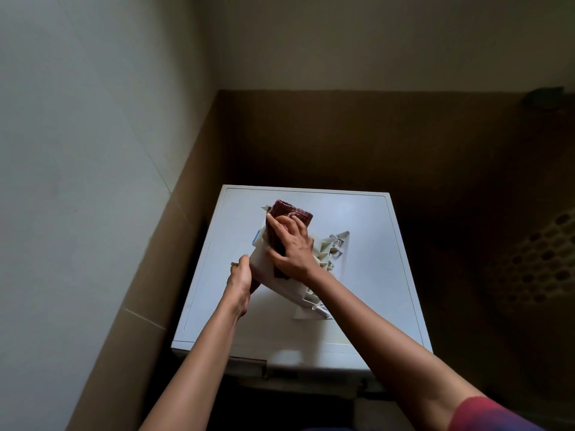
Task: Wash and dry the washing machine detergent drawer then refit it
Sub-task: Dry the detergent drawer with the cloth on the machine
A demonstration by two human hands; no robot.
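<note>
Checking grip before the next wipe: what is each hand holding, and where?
The left hand grips the detergent drawer at its near left corner; the right hand presses the dark red cloth on the drawer's broad face.

White detergent drawer (287,287) tilted atop washing machine (357,244)

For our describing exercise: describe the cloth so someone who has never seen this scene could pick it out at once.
Find the white washing machine top in the corner; the left hand holds a white plastic detergent drawer over it. The cloth is the dark red ribbed fabric the right hand presses against that drawer, the only dark, soft thing there.
</note>
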